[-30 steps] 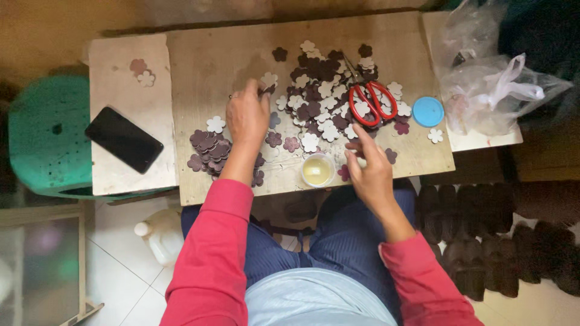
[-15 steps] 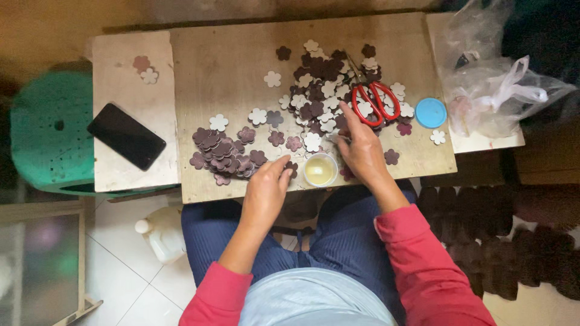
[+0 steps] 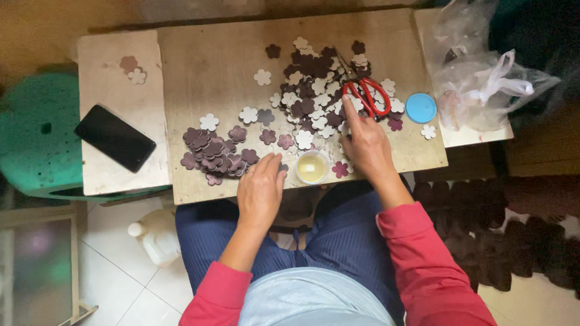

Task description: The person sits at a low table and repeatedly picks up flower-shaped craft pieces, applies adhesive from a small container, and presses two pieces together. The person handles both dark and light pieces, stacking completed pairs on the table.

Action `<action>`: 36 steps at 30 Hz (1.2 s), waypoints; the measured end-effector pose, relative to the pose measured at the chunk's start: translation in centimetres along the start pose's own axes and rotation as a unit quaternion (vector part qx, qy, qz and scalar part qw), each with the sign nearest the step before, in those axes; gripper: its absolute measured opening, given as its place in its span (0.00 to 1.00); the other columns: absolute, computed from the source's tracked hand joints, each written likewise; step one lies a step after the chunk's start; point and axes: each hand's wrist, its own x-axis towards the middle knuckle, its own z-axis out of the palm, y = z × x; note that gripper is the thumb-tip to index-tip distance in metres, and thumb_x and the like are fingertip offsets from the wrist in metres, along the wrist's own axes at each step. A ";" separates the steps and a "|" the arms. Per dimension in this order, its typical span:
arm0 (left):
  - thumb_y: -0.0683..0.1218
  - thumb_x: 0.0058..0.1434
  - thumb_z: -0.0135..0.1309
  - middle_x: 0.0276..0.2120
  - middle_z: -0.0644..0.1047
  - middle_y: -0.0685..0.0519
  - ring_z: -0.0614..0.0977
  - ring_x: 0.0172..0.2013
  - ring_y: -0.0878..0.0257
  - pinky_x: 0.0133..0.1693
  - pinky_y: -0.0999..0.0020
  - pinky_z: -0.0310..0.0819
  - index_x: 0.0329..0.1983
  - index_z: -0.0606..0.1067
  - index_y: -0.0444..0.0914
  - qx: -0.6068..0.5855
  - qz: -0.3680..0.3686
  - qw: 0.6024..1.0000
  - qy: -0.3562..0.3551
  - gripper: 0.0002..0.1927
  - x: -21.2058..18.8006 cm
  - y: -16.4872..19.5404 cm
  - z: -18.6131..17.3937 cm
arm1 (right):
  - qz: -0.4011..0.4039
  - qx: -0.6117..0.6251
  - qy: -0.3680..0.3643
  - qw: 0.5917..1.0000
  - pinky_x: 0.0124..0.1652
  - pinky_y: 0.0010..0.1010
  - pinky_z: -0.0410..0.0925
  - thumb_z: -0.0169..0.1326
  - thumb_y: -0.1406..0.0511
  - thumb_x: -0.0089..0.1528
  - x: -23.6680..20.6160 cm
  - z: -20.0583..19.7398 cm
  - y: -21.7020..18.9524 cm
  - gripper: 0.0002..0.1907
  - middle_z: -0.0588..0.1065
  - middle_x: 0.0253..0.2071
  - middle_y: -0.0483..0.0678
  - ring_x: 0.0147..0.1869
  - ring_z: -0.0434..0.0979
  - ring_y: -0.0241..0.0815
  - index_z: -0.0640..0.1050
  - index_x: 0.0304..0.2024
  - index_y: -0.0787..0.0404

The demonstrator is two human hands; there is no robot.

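Pulling back from the middle of the board, the left hand (image 3: 261, 190) now sits at the near edge, fingers curled loosely; a small dark piece shows at its fingertips, though I cannot tell from here whether it is pinched or just lying there. A second ago that hand was up among the scattered flowers, so it seems to have brought one piece down toward the glue cup (image 3: 313, 167), which stands just beside it at the near edge. The right hand (image 3: 365, 145) has crept forward, index finger stretched out flat onto the loose flower cutouts (image 3: 314, 99) heaped toward the far right of the board (image 3: 205, 66), holding nothing that I can see.

Red-handled scissors (image 3: 362, 90) lie on that heap, touching the right fingertip's patch and crowding it. A stacked pile of dark flowers (image 3: 214, 154) sits left of the left hand. A blue lid (image 3: 420, 108) rests near the right edge, plastic bags (image 3: 483, 78) beyond it. On the side board a black phone (image 3: 115, 137) lies well apart.
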 end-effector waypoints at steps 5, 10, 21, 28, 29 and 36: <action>0.45 0.61 0.60 0.50 0.81 0.44 0.82 0.49 0.48 0.49 0.55 0.75 0.51 0.79 0.36 -0.021 -0.015 1.000 0.013 0.16 -0.6 0.6 -1.3 | -0.041 -0.026 -0.002 0.999 0.40 0.46 0.71 0.64 0.72 0.53 0.6 0.5 0.4 0.48 0.73 0.27 0.53 0.34 0.74 0.54 0.61 0.75 0.60; 0.44 0.62 0.59 0.48 0.82 0.47 0.84 0.45 0.50 0.46 0.58 0.77 0.50 0.80 0.38 -0.100 -0.048 0.994 0.009 0.13 -1.2 2.0 -2.5 | 0.056 0.099 0.058 0.992 0.43 0.34 0.73 0.62 0.74 0.63 -0.9 0.0 0.6 0.42 0.79 0.36 0.52 0.39 0.81 0.43 0.60 0.77 0.60; 0.41 0.67 0.55 0.44 0.83 0.52 0.84 0.42 0.67 0.46 0.74 0.79 0.56 0.77 0.34 -0.606 -0.232 0.752 -0.116 0.15 -4.1 6.1 -0.3 | 0.217 0.471 0.047 0.854 0.49 0.27 0.72 0.59 0.75 0.63 -7.7 -5.7 -6.7 0.45 0.82 0.41 0.50 0.44 0.81 0.32 0.52 0.78 0.69; 0.43 0.66 0.57 0.43 0.82 0.49 0.82 0.39 0.69 0.42 0.75 0.77 0.55 0.77 0.33 -0.654 -0.283 0.689 -0.131 0.16 -8.1 2.5 2.0 | 0.035 0.331 -0.048 0.942 0.51 0.29 0.73 0.59 0.72 0.60 -10.7 -5.8 -11.5 0.43 0.84 0.41 0.50 0.45 0.83 0.38 0.54 0.74 0.68; 0.44 0.67 0.56 0.42 0.82 0.49 0.82 0.38 0.69 0.40 0.76 0.76 0.55 0.78 0.33 -0.624 -0.299 0.708 -0.141 0.16 -8.7 1.6 1.9 | 0.062 0.372 -0.085 0.922 0.52 0.30 0.72 0.58 0.73 0.60 -10.8 -5.7 -11.6 0.44 0.84 0.42 0.50 0.45 0.83 0.39 0.53 0.75 0.69; 0.44 0.65 0.60 0.38 0.83 0.52 0.80 0.34 0.71 0.37 0.78 0.72 0.46 0.85 0.36 -0.319 -0.212 0.921 -0.071 0.10 -10.3 -0.8 0.2 | -0.009 0.102 0.001 0.995 0.61 0.44 0.66 0.67 0.60 0.58 -7.4 -3.8 -8.5 0.27 0.75 0.59 0.57 0.64 0.71 0.58 0.77 0.58 0.62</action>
